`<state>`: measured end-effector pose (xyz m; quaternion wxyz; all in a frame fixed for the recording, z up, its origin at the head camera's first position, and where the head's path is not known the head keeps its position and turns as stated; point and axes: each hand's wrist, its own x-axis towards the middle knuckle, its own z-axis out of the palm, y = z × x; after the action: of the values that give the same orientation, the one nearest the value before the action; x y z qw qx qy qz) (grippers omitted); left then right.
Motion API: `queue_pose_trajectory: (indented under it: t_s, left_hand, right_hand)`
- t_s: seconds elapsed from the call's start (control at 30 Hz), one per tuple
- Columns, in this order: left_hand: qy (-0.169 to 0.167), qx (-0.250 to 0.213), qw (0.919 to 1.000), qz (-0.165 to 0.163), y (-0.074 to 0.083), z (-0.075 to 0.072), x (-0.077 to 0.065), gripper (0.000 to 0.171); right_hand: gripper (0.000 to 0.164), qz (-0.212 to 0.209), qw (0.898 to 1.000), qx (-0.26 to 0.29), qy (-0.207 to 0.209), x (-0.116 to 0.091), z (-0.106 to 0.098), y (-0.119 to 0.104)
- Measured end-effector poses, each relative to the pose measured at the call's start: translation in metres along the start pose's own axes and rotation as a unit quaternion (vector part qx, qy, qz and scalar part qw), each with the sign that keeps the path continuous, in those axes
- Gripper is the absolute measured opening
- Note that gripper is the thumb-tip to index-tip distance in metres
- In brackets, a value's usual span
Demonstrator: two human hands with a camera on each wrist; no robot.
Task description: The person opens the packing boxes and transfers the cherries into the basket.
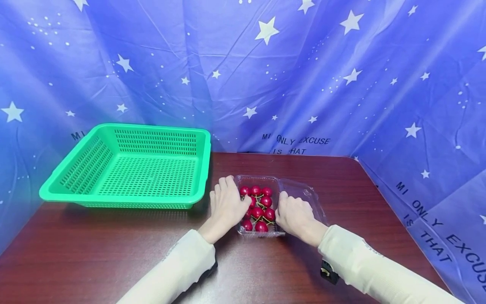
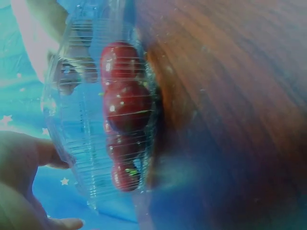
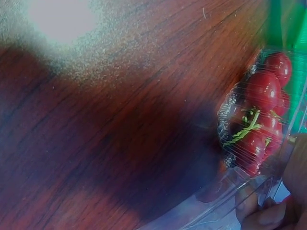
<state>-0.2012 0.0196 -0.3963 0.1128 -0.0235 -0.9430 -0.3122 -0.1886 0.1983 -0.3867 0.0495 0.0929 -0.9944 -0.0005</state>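
A clear plastic clamshell box (image 1: pixel 243 231) holds several red cherries (image 1: pixel 261 226) with green stems. Its transparent lid (image 1: pixel 309 192) is folded out to the right. My left hand (image 1: pixel 226 206) grips the box's left rim, thumb reaching over the edge above the cherries; in the left wrist view the thumb (image 2: pixel 50 154) hooks at the rim. On the opposite side, my right hand (image 1: pixel 296 214) holds the right edge, where lid and box meet, with curled fingers. The right wrist view has fingers (image 3: pixel 268 215) behind the clear plastic. The cherries (image 3: pixel 264 91) show through its ribbed wall.
A green slotted basket (image 1: pixel 125 198) stands at the back left of the brown wooden table (image 1: pixel 144 245). Blue star-printed cloth (image 1: pixel 228 84) hangs behind and along both sides. A small black object (image 1: pixel 328 272) sits under the right sleeve's cuff.
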Motion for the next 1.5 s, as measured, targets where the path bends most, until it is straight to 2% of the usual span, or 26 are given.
queue_pose_trajectory:
  t_s: [0.23, 0.43, 0.53, 0.63, 0.77, 0.87, 0.97, 1.27, 1.5]
  left_hand:
    - [0.038, 0.056, 0.9955, 0.067, 0.001, -0.001, 0.003, 0.057]
    - [0.053, 0.059, 0.9884, 0.130, 0.000, 0.001, 0.004, 0.052]
    - [0.049, 0.070, 0.9820, 0.168, -0.001, 0.003, 0.006, 0.045]
    - [0.041, 0.111, 0.9706, 0.209, -0.002, 0.005, 0.010, 0.040]
    - [0.043, 0.183, 0.9462, 0.264, -0.001, 0.006, 0.013, 0.038]
    - [0.041, 0.218, 0.9298, 0.294, 0.000, 0.007, 0.016, 0.034]
    - [0.025, 0.237, 0.9225, 0.304, 0.002, 0.008, 0.018, 0.031]
    - [-0.041, 0.267, 0.9160, 0.297, 0.004, 0.008, 0.024, 0.039]
    - [-0.055, 0.289, 0.9069, 0.302, 0.005, 0.009, 0.027, 0.027]
  right_hand:
    - [0.020, 0.004, 1.000, -0.004, -0.011, 0.001, -0.001, 0.000]
    - [0.020, 0.004, 1.000, -0.003, -0.007, 0.001, -0.001, -0.001]
    - [0.020, 0.005, 1.000, -0.003, -0.004, 0.001, 0.000, -0.001]
    - [0.019, 0.006, 1.000, -0.006, -0.004, 0.001, 0.000, -0.001]
    - [0.020, 0.004, 1.000, -0.010, -0.003, 0.001, 0.000, -0.001]
    - [0.021, 0.003, 1.000, -0.012, -0.004, 0.001, -0.001, -0.001]
    - [0.020, 0.001, 1.000, -0.015, -0.002, 0.000, -0.001, -0.001]
    - [0.021, -0.005, 1.000, -0.022, 0.002, -0.001, -0.001, -0.001]
    - [0.021, 0.002, 1.000, -0.018, -0.007, -0.001, -0.001, -0.001]
